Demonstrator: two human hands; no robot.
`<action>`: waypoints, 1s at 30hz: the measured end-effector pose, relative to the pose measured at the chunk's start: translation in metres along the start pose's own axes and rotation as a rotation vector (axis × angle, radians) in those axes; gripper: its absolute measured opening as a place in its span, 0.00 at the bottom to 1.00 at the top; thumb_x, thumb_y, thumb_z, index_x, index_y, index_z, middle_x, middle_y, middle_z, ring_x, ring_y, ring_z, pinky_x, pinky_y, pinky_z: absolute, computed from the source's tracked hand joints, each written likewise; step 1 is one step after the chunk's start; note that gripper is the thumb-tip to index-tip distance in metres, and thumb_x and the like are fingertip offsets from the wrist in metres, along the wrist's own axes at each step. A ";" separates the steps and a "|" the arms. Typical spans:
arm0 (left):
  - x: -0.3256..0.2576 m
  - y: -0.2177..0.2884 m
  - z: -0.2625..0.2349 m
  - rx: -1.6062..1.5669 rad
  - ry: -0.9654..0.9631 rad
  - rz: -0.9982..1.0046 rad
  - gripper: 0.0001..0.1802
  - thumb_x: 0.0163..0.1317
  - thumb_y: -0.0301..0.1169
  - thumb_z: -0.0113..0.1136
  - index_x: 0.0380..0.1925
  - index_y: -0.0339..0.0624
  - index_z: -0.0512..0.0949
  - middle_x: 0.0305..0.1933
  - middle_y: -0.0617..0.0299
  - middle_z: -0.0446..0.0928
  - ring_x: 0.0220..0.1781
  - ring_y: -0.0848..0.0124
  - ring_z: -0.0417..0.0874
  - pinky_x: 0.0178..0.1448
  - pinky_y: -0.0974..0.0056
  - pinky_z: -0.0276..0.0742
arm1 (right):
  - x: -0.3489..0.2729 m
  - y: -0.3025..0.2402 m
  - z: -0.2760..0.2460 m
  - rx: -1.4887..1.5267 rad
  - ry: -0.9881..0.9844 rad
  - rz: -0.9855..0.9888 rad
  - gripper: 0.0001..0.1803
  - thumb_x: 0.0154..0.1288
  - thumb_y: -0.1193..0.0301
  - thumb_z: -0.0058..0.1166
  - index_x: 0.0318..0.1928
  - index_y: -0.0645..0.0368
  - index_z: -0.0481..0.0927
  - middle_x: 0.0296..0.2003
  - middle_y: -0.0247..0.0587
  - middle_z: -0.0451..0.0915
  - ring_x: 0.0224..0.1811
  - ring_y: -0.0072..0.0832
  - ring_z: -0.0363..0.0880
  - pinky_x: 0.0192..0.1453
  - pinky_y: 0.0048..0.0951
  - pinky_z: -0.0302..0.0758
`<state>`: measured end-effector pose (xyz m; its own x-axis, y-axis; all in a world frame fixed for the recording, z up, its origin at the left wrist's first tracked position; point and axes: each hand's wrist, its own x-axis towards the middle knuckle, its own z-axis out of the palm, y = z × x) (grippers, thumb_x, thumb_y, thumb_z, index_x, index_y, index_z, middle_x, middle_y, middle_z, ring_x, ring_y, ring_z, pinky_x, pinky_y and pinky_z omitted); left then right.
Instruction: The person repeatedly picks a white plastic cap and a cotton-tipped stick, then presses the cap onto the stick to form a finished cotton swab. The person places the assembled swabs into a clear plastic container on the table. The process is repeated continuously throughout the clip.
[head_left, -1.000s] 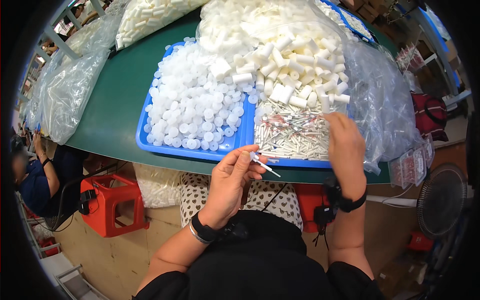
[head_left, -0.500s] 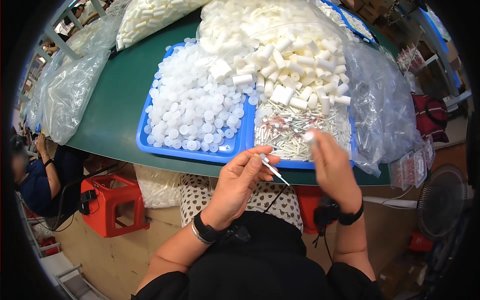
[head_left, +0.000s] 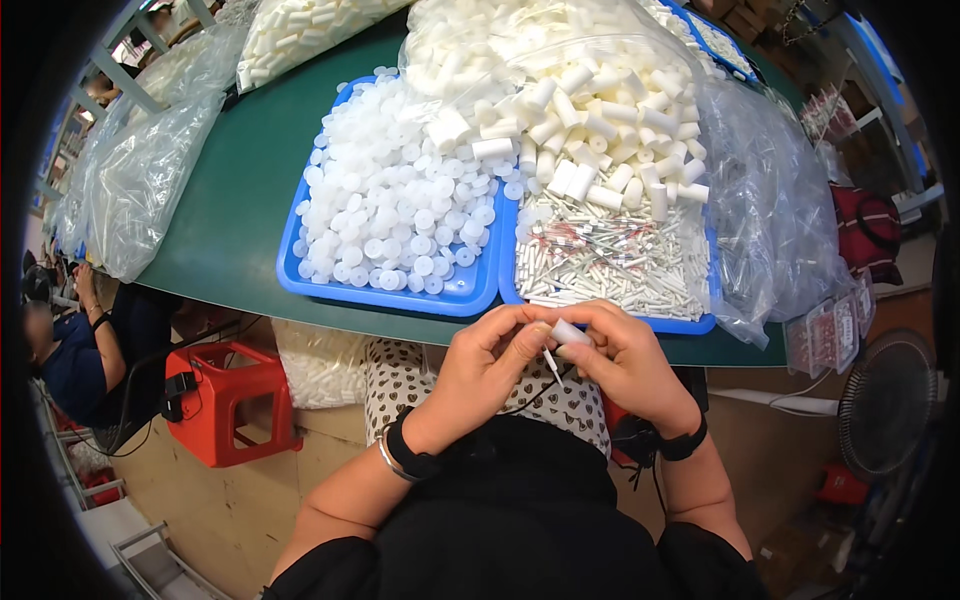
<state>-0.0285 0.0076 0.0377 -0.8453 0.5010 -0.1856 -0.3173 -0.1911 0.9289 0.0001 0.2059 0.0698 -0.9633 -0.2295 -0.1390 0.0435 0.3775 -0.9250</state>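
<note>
Just off the near edge of the table, my two hands meet. My left hand [head_left: 490,362] is closed, pinching a thin white rod [head_left: 553,366] whose narrow end points downward. Between the thumb and fingers of my right hand [head_left: 632,362] is a white foam cylinder [head_left: 570,333], held against the left fingertips. Whether the rod and the cylinder touch is hidden by my fingers. Beyond the hands, a blue tray [head_left: 460,300] bears many translucent white discs [head_left: 385,215]. The blue tray beside it [head_left: 680,325] bears short thin white rods [head_left: 620,270], some with reddish parts.
Many foam cylinders [head_left: 600,125] spill from a clear bag onto the right tray. Crumpled clear plastic [head_left: 770,220] lies to the right, more [head_left: 150,170] to the left. A red stool [head_left: 225,405] and a seated person [head_left: 75,350] are at left; a fan [head_left: 885,400] stands at right.
My right hand has come left and down with the foam cylinder and now meets my left hand. The left hand has turned slightly, still holding the rod.
</note>
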 end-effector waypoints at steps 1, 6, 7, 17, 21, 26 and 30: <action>0.001 0.001 -0.001 -0.035 0.002 -0.027 0.15 0.74 0.35 0.53 0.50 0.33 0.78 0.43 0.63 0.80 0.44 0.78 0.78 0.50 0.71 0.75 | 0.000 0.001 0.001 -0.104 0.046 -0.089 0.17 0.68 0.77 0.54 0.56 0.67 0.75 0.37 0.40 0.78 0.31 0.24 0.76 0.37 0.26 0.74; 0.008 -0.004 -0.004 -0.109 -0.022 0.009 0.16 0.75 0.35 0.51 0.52 0.35 0.77 0.45 0.58 0.82 0.43 0.75 0.80 0.48 0.69 0.77 | 0.002 0.008 0.006 -0.490 0.198 -0.398 0.19 0.64 0.81 0.55 0.56 0.66 0.75 0.39 0.48 0.79 0.34 0.35 0.82 0.38 0.33 0.77; 0.008 -0.002 -0.005 -0.141 -0.027 -0.031 0.16 0.75 0.35 0.52 0.52 0.35 0.77 0.45 0.58 0.82 0.47 0.74 0.81 0.52 0.68 0.76 | 0.000 0.009 0.006 -0.436 0.168 -0.324 0.19 0.65 0.81 0.55 0.56 0.66 0.75 0.38 0.49 0.79 0.33 0.35 0.82 0.37 0.33 0.77; 0.003 0.003 0.004 -0.261 0.001 -0.218 0.17 0.75 0.38 0.52 0.55 0.41 0.77 0.29 0.69 0.73 0.23 0.82 0.69 0.22 0.75 0.63 | -0.002 0.001 0.007 0.312 -0.082 0.131 0.08 0.75 0.75 0.47 0.50 0.64 0.67 0.39 0.46 0.82 0.33 0.24 0.83 0.35 0.26 0.80; 0.002 0.001 0.008 -0.250 -0.009 -0.207 0.18 0.75 0.37 0.51 0.57 0.40 0.76 0.30 0.68 0.74 0.27 0.82 0.72 0.25 0.76 0.65 | 0.000 0.004 -0.004 0.758 -0.186 0.274 0.06 0.75 0.74 0.48 0.46 0.61 0.66 0.39 0.46 0.81 0.33 0.24 0.83 0.35 0.24 0.80; -0.002 0.005 0.012 -0.220 -0.077 -0.107 0.22 0.71 0.30 0.57 0.63 0.37 0.71 0.36 0.66 0.77 0.32 0.81 0.75 0.29 0.75 0.70 | -0.003 -0.013 -0.012 0.516 -0.179 0.246 0.08 0.75 0.70 0.49 0.47 0.60 0.67 0.38 0.42 0.82 0.34 0.23 0.83 0.36 0.23 0.80; -0.001 -0.003 0.006 -0.261 -0.040 -0.123 0.20 0.69 0.26 0.59 0.60 0.38 0.71 0.46 0.58 0.80 0.33 0.80 0.76 0.32 0.74 0.75 | 0.012 -0.001 -0.057 -0.665 0.433 -0.230 0.07 0.69 0.76 0.51 0.44 0.64 0.79 0.35 0.55 0.81 0.34 0.51 0.81 0.40 0.41 0.78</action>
<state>-0.0238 0.0131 0.0370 -0.7777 0.5656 -0.2743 -0.5208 -0.3354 0.7850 -0.0268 0.2536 0.0893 -0.9518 -0.0506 0.3026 -0.2016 0.8466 -0.4926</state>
